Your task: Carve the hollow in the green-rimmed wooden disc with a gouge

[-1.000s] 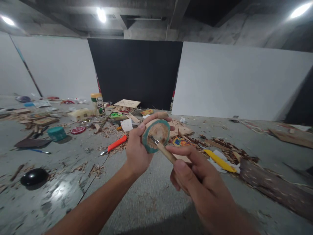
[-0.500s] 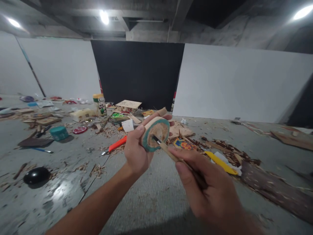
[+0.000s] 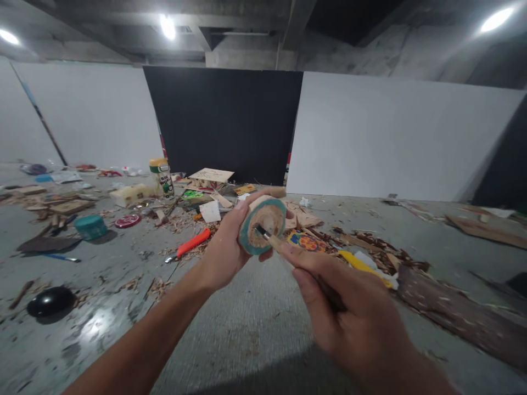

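Note:
My left hand (image 3: 224, 249) is wrapped round a round wooden piece (image 3: 263, 225) with a teal-painted rim and a hollowed bare-wood middle, held up facing me. My right hand (image 3: 354, 307) is closed on a wooden-handled carving tool (image 3: 274, 241). Its metal tip rests inside the hollow of the wooden piece. Both hands are raised above the grey floor (image 3: 230, 329), in the middle of the view.
Wood shavings and scraps litter the floor. An orange cutter (image 3: 192, 243), a yellow cutter (image 3: 362, 264), a teal tub (image 3: 90, 226), a black rounded object (image 3: 49, 300), a yellow-lidded bottle (image 3: 162, 176) and a bark slab (image 3: 461, 315) lie around. White and black panels stand behind.
The wooden piece has turned a little in my left hand, and the tool tip has shifted slightly within the hollow. The view has drifted a bit.

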### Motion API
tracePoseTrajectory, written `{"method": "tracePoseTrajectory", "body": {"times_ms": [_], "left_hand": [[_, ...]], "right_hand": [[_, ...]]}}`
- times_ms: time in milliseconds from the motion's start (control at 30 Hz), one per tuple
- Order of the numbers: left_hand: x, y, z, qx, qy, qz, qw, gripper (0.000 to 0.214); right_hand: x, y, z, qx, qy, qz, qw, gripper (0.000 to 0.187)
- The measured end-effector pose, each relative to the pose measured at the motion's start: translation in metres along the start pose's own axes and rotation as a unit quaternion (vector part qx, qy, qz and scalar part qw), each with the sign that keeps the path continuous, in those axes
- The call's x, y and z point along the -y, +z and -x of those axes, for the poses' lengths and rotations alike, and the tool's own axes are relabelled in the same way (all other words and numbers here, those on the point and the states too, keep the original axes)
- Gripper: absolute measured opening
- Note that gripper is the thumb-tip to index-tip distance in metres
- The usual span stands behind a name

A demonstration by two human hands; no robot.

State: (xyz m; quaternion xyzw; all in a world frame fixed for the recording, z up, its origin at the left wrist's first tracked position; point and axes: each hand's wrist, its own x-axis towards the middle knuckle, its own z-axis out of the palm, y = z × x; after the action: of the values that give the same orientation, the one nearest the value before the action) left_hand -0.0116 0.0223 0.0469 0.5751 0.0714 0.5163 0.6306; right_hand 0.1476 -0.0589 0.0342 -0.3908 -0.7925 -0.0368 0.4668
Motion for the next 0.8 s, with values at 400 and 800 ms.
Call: {"method": "tracePoseTrajectory", "body": {"times_ms": [400,800], "left_hand": [[0.027,0.018,0.001,-0.163,0.136,0.014,0.977,0.044],[0.03,0.016,0.0,-0.187,0.119,0.013,0.975,0.044]], "right_hand": [[0.025,0.04,0.014,-0.03,0.321,-0.466,0.824,0.023],[0.001,0.021,0.001,-0.007,0.135,-0.146,0.98,0.024]]}}
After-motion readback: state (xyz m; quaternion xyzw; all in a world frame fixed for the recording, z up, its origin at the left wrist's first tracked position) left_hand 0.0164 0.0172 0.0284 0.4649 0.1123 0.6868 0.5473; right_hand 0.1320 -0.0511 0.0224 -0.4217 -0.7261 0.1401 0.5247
